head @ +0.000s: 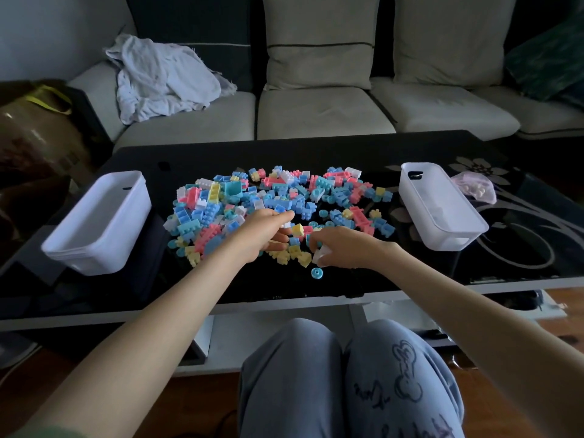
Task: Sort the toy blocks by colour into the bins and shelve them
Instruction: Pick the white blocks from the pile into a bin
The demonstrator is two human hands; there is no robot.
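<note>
Both bare forearms reached forward and converged toward the middle. The left hand [265, 230] was palm-down with fingers curled, thumb and forefinger pinched together in a grip. The right hand [343, 248] lay lower, fingers bent inward into a closed grip.

A big pale sofa [316, 112] with puffy back cushions [319, 42] sits behind a shiny black coffee table [284, 289]. A crumpled white cloth [164, 77] lies on the sofa seat. The floor [202, 403] looks like brown wood. The room is dim.
</note>
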